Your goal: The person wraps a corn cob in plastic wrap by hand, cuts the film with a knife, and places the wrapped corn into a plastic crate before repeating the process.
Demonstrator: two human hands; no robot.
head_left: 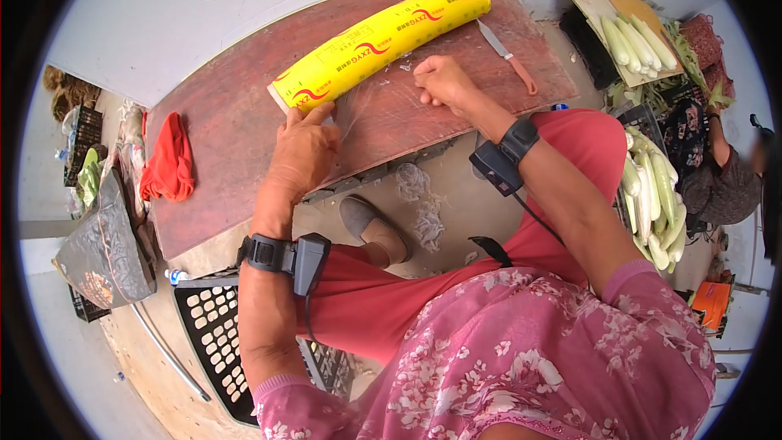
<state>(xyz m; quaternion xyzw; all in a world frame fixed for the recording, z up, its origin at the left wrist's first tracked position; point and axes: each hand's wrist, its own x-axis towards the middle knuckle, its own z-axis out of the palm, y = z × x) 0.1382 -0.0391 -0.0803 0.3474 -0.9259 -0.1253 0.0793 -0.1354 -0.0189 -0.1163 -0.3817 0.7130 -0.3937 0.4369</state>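
Observation:
A yellow roll of cling film (383, 42) with red and black print lies slantwise across the reddish-brown board (220, 81). My left hand (305, 147) is at the roll's near left end, two fingertips against its edge, the thumb and other fingers curled together. My right hand (446, 85) is closed in a pinch, below the roll's right half and apart from it. Clear film (352, 110) glints faintly between the hands; its edges are hard to make out. A knife (509, 57) with a pink handle lies right of my right hand.
A red cloth (169, 159) lies on the board's left end. Black crates (213, 334) stand below. Pale long vegetables are piled at right (656, 195) and on a board (639, 45). Another person (721, 171) is at far right. Film scraps (428, 220) litter the floor.

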